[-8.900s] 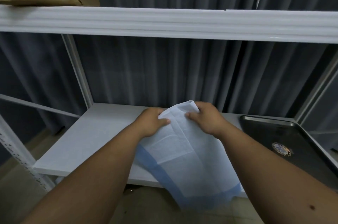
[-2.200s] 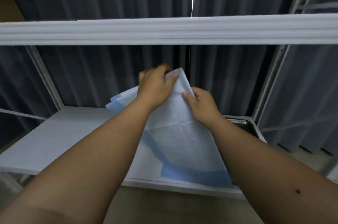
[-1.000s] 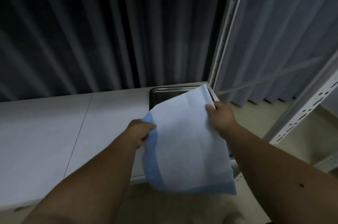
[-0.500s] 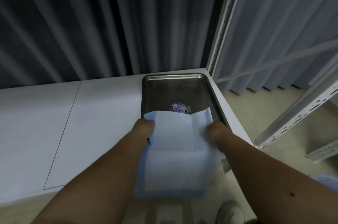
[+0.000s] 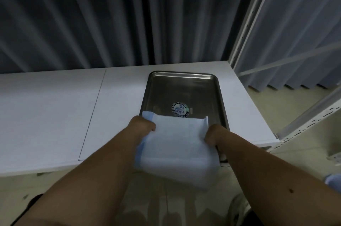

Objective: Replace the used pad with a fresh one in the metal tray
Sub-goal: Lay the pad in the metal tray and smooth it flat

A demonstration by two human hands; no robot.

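Note:
A metal tray [image 5: 184,78] lies on the white shelf, its long side running away from me, with a round sticker [image 5: 180,109] on its bare floor. A white pad with a blue edge [image 5: 175,150] covers the tray's near end and hangs past the shelf front. My left hand [image 5: 143,127] grips the pad's left side. My right hand [image 5: 213,133] grips its right side. The pad's far edge sits just short of the sticker.
The white shelf [image 5: 64,111] stretches to the left of the tray, with a seam between two panels. A perforated shelf upright [image 5: 247,23] rises at the back right corner. Dark curtains hang behind. Beige floor and a shoe [image 5: 239,209] show below.
The pad was held up and unfolded in the air earlier. Both hands have since lowered it onto the tray's near end, and the view has tilted down over the tray.

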